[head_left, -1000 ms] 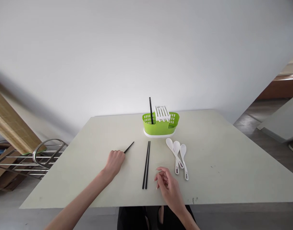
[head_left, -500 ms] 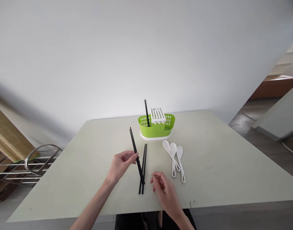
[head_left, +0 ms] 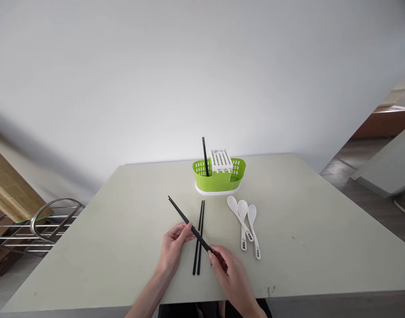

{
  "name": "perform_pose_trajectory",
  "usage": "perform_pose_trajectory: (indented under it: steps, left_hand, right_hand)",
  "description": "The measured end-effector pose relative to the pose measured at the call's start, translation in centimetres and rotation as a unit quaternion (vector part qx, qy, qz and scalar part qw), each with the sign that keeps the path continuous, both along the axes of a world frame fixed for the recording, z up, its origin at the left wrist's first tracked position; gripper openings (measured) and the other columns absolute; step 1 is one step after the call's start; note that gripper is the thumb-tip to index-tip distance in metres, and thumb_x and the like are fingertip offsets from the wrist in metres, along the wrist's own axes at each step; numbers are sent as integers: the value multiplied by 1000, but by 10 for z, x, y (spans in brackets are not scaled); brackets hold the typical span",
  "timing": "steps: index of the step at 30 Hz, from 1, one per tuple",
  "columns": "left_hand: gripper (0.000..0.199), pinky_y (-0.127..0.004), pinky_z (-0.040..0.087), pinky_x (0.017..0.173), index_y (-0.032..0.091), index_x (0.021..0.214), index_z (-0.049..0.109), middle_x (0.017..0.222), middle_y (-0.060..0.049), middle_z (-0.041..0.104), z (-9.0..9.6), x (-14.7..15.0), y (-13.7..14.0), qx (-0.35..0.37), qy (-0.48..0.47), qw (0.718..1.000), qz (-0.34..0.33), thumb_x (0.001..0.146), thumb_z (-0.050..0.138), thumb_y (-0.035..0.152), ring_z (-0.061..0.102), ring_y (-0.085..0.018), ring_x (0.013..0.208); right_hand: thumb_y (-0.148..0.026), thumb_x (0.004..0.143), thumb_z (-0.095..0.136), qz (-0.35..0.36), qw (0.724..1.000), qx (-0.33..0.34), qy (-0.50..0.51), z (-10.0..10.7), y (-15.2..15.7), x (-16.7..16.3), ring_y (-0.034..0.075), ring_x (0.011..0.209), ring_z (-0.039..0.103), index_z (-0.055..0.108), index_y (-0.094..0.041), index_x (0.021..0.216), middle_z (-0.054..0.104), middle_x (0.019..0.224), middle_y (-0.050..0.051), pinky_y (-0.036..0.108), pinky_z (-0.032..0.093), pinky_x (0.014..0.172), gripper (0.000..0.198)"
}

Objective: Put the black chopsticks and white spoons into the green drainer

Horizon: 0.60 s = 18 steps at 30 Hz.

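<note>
- Left hand [head_left: 175,242]: fingers closed on the held black chopsticks [head_left: 185,218], gripping near mid-length. The upper end of the sticks points up and away to the left of this hand.
- Right hand [head_left: 227,268]: fingertips pinched on the lower end of the same held black chopsticks. The contact point lies just right of the left hand's grip.
- The held sticks run diagonally between the two hands, raised above the table [head_left: 123,247]. Whether one stick or a matched pair is held cannot be told; the outline reads as two close together.
- Flat chopstick pair [head_left: 199,236]: lies on the table between the two hands, nearly straight away from the person. The held sticks cross over it.
- Three white spoons [head_left: 245,221]: lie side by side on the table, ahead of the right hand and slightly to its right, bowls away from the person, handles toward the hand.
- Green cutlery holder [head_left: 219,176]: stands on the table well ahead of both hands, past the spoons. A white slotted insert [head_left: 221,160] sits in its top.
- Upright chopstick [head_left: 205,155]: stands in the left compartment of the holder, leaning slightly.
- Metal rack [head_left: 40,221]: stands off the table, far to the left of the left hand.
</note>
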<state>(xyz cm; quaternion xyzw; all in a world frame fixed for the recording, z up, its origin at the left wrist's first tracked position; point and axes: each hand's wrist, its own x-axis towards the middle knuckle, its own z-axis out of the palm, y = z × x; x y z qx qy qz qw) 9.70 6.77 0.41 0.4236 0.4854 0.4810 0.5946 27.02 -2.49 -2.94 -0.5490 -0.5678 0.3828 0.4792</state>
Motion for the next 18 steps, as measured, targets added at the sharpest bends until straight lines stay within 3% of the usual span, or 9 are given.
perform_pose_trajectory:
  steps: [10, 18]
  left_hand:
    - [31, -29, 62, 84, 17, 82, 78, 88, -7, 77, -10, -6, -2, 6, -33, 999, 12, 78, 86, 47, 74, -21, 89]
    - [33, -28, 61, 84, 17, 81, 78, 85, -6, 76, -5, -6, -3, 6, -44, 999, 19, 77, 87, 49, 73, -19, 87]
  right_hand:
    - [-50, 106, 49, -12, 999, -19, 39, -4, -3, 1, 17, 68, 64, 70, -21, 112, 71, 88, 5, 25, 51, 64, 36]
    - [-51, 104, 52, -19, 996, -27, 77, -10, -2, 1, 16, 66, 64, 70, -18, 116, 73, 95, 9, 25, 53, 61, 40]
